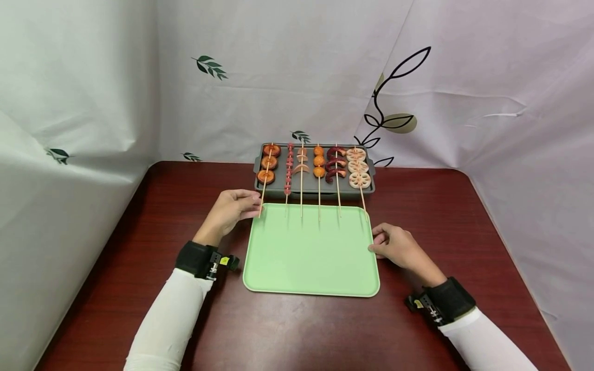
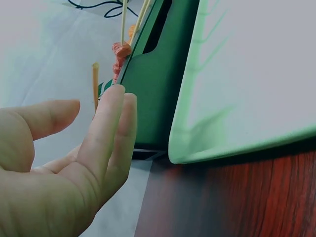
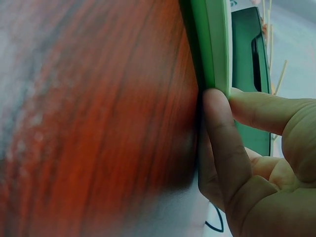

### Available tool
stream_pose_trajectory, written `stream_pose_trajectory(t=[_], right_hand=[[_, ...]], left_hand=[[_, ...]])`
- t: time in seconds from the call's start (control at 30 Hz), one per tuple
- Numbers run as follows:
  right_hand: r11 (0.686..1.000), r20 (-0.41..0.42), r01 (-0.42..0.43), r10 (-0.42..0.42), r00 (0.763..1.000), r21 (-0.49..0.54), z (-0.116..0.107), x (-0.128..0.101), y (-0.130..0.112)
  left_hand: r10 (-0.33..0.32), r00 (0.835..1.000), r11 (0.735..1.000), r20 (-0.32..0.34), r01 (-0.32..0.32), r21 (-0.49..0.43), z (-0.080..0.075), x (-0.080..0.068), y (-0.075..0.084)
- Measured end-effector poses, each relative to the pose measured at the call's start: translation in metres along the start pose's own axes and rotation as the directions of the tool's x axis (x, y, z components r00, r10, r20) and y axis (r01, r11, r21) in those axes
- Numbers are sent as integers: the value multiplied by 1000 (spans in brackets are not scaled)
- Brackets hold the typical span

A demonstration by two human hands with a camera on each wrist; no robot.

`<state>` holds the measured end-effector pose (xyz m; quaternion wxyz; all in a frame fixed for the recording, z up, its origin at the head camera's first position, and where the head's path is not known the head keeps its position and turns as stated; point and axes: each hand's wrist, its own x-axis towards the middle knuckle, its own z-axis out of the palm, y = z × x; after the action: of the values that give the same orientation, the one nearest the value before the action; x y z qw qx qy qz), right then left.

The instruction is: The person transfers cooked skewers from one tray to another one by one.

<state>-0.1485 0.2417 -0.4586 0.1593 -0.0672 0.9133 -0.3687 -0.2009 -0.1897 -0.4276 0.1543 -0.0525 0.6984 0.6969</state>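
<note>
Item: pale green rectangular plastic tray [image 1: 311, 257], lying flat on the dark red wooden surface [image 1: 139, 216], its far edge just beside a grey metal baking tray [image 1: 371, 186].

Contents of the grey tray: six bamboo skewers, laid parallel, their bare stick ends projecting over the green tray's far rim (handles toward the person, presumably for easy pick-up). The leftmost skewer of three browned round slices [image 1: 267, 165] is nearest the left hand.

Left hand [image 1: 229, 208]: at the green tray's far left corner, fingers [image 2: 111, 128] straight and together, thumb apart, touching or almost touching that skewer's stick end; no closed grip shows.

Right hand [image 1: 396, 246]: at the tray's right edge, fingers [image 3: 222, 133] and thumb pinching the rim, seemingly steadying it.

Surroundings: white cloth backdrop with leaf prints [image 1: 209, 66]; white sleeves, black wrist straps.
</note>
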Motion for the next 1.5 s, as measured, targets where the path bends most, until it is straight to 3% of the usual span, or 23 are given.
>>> stream_pose_trajectory(t=[0.43,0.83,1.03,1.5], right_hand=[[1000,3,9,-9,1000,0,1,1,3],[1000,1,7,-7,1000,23,2,2,5],[999,-1,6,-6,1000,33,3,2,6],[999,6,2,-2,1000,46,1,1,7]], left_hand=[[24,999,1000,-29,-25,-13,4,6,-2],[21,1000,999,-4,-21,-34,7,6,-2],[60,998,998,8,-60,-8,7,6,-3],[79,997,995,19,-80,59,5,6,-2]])
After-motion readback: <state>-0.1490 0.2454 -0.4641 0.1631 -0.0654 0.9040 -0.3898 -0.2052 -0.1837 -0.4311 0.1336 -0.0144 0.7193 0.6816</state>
